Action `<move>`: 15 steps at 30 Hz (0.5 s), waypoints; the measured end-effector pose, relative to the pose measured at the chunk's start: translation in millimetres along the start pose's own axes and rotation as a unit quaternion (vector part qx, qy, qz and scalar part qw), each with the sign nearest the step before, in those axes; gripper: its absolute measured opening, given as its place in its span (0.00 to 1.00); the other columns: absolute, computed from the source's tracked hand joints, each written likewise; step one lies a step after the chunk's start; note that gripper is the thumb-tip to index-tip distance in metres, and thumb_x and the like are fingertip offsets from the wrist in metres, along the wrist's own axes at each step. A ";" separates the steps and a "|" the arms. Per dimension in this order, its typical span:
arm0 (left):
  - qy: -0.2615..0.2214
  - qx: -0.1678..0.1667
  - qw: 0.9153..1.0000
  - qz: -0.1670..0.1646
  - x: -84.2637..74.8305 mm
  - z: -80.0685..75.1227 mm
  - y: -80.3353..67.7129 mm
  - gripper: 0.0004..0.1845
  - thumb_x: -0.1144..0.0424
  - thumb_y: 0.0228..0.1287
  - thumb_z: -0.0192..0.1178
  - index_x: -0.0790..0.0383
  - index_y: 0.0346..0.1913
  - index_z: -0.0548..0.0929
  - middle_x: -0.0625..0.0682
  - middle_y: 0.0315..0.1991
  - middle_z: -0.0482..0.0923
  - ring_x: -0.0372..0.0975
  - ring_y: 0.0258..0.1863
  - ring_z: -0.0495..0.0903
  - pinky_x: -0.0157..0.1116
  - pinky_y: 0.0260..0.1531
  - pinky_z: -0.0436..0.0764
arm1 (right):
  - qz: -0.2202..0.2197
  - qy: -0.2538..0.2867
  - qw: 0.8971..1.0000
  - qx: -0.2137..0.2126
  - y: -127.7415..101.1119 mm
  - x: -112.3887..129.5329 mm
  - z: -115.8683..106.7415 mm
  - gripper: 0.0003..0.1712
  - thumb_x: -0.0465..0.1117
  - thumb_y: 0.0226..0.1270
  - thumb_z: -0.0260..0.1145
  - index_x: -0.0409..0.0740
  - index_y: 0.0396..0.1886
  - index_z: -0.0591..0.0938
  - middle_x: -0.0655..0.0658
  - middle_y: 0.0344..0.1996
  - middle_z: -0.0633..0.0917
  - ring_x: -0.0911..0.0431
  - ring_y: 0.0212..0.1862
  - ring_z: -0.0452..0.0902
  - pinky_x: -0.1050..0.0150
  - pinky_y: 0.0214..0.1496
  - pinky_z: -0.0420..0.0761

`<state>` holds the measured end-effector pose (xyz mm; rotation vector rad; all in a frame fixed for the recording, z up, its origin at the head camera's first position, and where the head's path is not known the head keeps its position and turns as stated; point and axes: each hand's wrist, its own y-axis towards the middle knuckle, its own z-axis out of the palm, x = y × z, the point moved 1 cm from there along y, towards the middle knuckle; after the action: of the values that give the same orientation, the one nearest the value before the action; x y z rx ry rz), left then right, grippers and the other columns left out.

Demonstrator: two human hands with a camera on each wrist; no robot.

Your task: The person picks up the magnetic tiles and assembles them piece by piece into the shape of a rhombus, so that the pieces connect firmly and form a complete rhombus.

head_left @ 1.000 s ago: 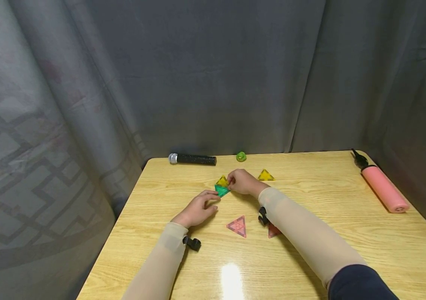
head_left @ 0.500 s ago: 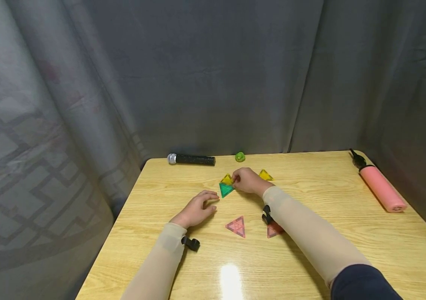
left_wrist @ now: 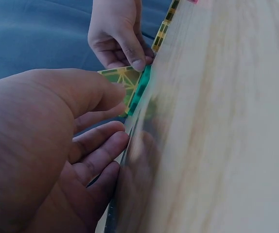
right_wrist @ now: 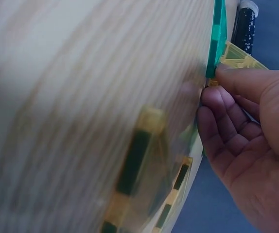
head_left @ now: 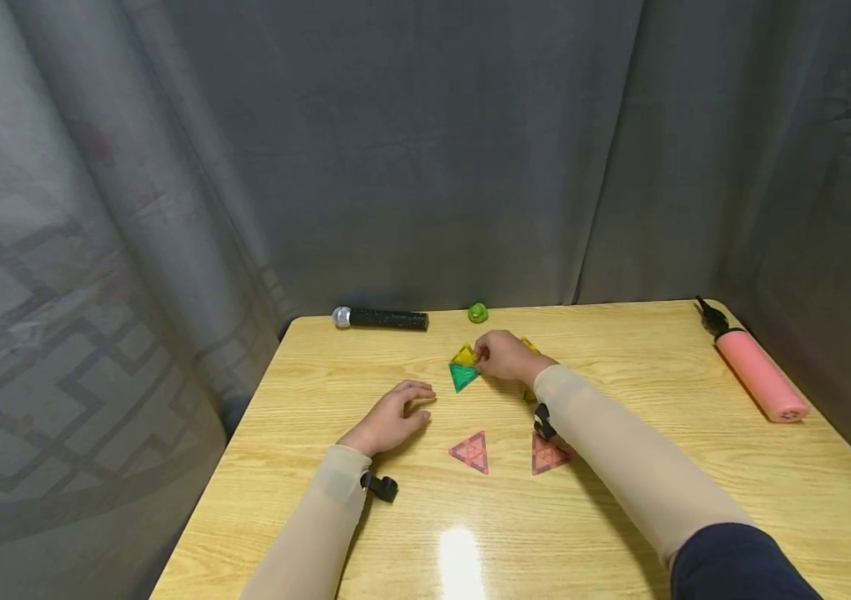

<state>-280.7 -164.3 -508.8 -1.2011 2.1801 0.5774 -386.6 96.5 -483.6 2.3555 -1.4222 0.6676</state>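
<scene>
Here, the right hand (head_left: 503, 357) pinches a yellow triangle tile (head_left: 464, 356) at its fingertips (right_wrist: 222, 74), thumb and fingers closed on its corner; a green triangle tile (head_left: 463, 377) joins it just below, on the wooden table (head_left: 665, 392). The left hand (head_left: 393, 417) rests flat nearby, fingers relaxed, apart from both tiles.

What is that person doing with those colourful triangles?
A person is joining flat plastic triangles on a wooden table. Their right hand pinches a yellow triangle that is tipped up and meets a green triangle along one edge. Their left hand rests open on the table, holding nothing. Two pink triangles lie flat nearer the person.
</scene>
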 end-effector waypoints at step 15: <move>0.002 -0.001 1.000 0.003 -2.9 -0.4 -0.9 0.20 0.60 0.70 0.58 0.57 0.63 0.76 0.48 0.66 0.67 0.40 0.66 0.63 0.43 0.65 0.63 | 0.022 -0.001 1.000 0.005 -7.2 -13.4 -10.6 0.06 0.37 0.58 0.73 0.45 0.32 0.82 0.48 0.27 0.78 0.55 0.32 0.71 0.61 0.37 0.72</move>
<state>-278.8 -163.2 -506.6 -1.1986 2.1882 0.5792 -388.1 114.9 -482.0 2.3382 -1.4798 0.6865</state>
